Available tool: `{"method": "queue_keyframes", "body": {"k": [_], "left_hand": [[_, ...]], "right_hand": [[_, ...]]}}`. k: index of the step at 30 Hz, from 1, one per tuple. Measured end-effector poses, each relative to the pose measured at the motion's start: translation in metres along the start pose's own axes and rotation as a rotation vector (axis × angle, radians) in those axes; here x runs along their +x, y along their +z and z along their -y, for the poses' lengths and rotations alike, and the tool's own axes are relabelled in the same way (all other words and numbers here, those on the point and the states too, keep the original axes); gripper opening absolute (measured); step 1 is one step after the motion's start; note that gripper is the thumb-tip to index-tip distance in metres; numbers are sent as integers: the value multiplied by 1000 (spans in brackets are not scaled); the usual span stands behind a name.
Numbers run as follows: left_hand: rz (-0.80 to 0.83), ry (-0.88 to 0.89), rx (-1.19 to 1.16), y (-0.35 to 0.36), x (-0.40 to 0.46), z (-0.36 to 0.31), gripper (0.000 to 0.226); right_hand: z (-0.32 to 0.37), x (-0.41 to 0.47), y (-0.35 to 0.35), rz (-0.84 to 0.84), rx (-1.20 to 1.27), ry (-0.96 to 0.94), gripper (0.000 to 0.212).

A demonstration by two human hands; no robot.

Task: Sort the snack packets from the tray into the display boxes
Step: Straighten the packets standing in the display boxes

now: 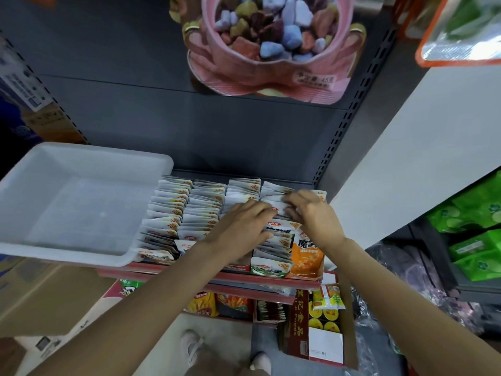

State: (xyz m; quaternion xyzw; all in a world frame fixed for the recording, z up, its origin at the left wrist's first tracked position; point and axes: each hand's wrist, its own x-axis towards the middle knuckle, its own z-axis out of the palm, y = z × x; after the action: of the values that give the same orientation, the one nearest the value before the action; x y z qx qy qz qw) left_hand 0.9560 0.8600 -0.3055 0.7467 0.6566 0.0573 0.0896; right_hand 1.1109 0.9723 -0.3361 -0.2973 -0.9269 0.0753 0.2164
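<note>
Tray (81, 169) sits bare at left, packets (173, 210) already standing in the display boxes (303, 275). Left hand (244, 221) presses flat on the right-hand row while right hand (306, 210) pinches packet tops. Push too hard and that crowded row could buckle or spill forward.

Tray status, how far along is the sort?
Done: the white tray shows only bare floor, and the rows of snack packets stand packed in the display boxes. In hand: the left hand and right hand are both in the right-most rows; whether either grips a packet is unclear. Left: apparently just seating those last packets.
</note>
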Motion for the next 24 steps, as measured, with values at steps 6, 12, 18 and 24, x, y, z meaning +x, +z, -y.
{"method": "queue_keyframes", "body": {"k": [6, 12, 18, 24], "left_hand": [[-26, 6, 19, -1, -2, -1, 51], [-34, 15, -2, -1, -7, -1, 41], [-59, 0, -16, 1, -7, -3, 39], [-70, 8, -10, 1, -9, -2, 40]], "right_hand": [[-11, -9, -9, 102, -7, -102, 67], [-5, -3, -20, -45, 81, -47, 21], [-5, 11, -21, 215, -14, -23, 16], [-1, 13, -9, 216, -83, -109, 7]]}}
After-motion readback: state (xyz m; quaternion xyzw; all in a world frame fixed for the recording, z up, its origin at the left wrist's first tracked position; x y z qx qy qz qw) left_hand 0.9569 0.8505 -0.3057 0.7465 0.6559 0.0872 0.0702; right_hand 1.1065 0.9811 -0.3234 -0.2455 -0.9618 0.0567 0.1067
